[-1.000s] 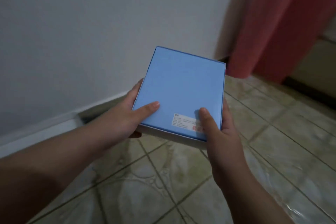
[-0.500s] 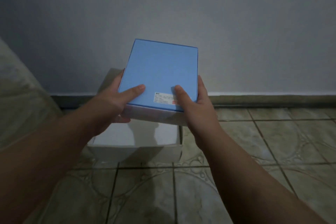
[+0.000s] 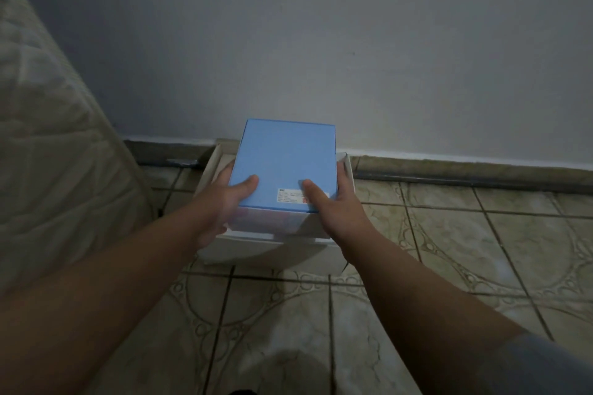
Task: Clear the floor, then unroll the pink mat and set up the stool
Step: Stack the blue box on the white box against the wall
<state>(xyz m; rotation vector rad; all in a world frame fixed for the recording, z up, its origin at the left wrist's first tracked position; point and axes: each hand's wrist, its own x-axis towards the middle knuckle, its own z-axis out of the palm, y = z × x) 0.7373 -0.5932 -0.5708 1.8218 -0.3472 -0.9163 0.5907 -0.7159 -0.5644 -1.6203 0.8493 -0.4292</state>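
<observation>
We hold the blue box (image 3: 287, 165) between both hands, directly over the open white carton (image 3: 272, 247) that sits on the tiled floor (image 3: 449, 266) against the wall (image 3: 353, 42). Our left hand (image 3: 224, 202) grips its near left corner, thumb flat on the lid and fingers curled under; our right hand (image 3: 333, 205) mirrors that on the near right corner, thumb beside the small label (image 3: 290, 195). Both hands are closed on the box, neither nearer than the other. The box's long axis runs away from us toward the wall, lined up with the carton below. Whether its underside already touches the carton we cannot tell. We judge the coming move to be a straight drop, keeping the box square to the carton's walls. The quilted mattress (image 3: 48, 138) leans at our left. Neither the pink mat nor the stool is in view.
</observation>
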